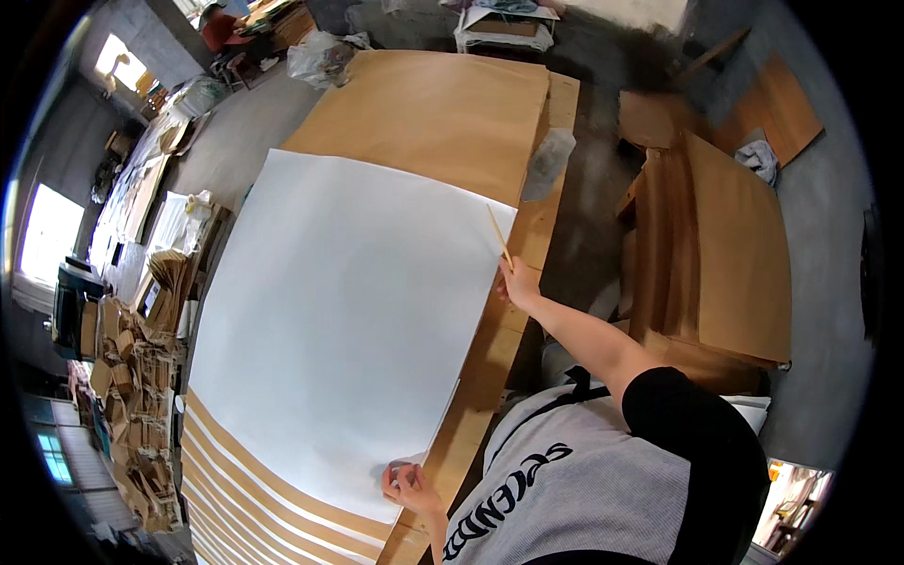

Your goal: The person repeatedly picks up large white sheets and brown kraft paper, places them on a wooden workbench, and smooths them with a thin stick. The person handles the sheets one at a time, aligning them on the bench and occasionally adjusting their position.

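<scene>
A large white paper sheet [348, 311] lies over brown kraft paper [443, 108] on a wooden table. My right hand [518, 282] is closed around a thin wooden stick [498, 231], at the sheet's right edge near its far corner. The stick's tip points away over the white paper. Close to the sheet's near right corner is my left hand [411, 487], its fingers curled in over the paper. Whatever lies between those fingers is too small to make out. Brown and white strips [273, 485] alternate along the near side, where layered sheets are stepped back.
The wooden table edge [485, 363] runs along my side, with a clear plastic piece [549, 165] on its far part. A stack of brown board [734, 245] stands to the right. Cardboard pieces [132, 405] are piled at left. A person [221, 30] sits far off.
</scene>
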A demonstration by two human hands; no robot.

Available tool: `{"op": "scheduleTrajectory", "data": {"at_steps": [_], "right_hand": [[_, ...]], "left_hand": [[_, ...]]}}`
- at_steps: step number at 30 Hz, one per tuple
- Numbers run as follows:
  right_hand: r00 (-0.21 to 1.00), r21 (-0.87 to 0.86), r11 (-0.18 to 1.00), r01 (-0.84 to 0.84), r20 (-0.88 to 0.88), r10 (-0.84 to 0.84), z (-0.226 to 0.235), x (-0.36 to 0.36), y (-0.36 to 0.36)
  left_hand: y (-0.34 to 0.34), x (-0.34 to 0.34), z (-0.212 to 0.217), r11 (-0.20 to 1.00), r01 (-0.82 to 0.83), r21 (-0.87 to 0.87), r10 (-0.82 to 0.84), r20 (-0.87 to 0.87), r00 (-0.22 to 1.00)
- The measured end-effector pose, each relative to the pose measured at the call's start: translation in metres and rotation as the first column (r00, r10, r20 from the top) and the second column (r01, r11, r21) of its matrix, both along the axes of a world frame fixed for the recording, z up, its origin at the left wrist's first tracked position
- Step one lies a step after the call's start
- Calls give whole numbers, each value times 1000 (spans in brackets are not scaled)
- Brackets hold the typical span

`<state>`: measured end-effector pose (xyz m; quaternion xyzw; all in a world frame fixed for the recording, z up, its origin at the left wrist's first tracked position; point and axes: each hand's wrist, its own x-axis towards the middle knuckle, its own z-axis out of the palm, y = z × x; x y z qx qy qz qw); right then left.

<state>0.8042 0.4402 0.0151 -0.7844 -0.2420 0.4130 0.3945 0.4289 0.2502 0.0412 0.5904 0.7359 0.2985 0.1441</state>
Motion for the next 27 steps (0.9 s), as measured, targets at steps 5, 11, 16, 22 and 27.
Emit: {"op": "scheduleTrajectory", "data": {"at_steps": [5, 11, 16, 22, 27], "right_hand": [[996, 49, 997, -60, 69, 57, -14, 32, 5], [814, -149, 916, -373, 422, 399, 11, 63, 24], [779, -68, 826, -560, 297, 553, -11, 123, 3], [769, -311, 780, -543, 189, 611, -10, 267, -72], [938, -376, 924, -66, 292, 186, -9, 400, -160]], "left_hand": [[19, 37, 30, 997, 72, -20, -74, -180, 981], [72, 163, 48, 899, 282, -335, 9, 659, 752], [139, 263, 30, 751, 461, -472, 561, 825, -69], [191, 299, -5, 703, 243, -668, 709, 681, -183], [201, 383, -31, 475, 464, -748, 747, 621, 236]]}}
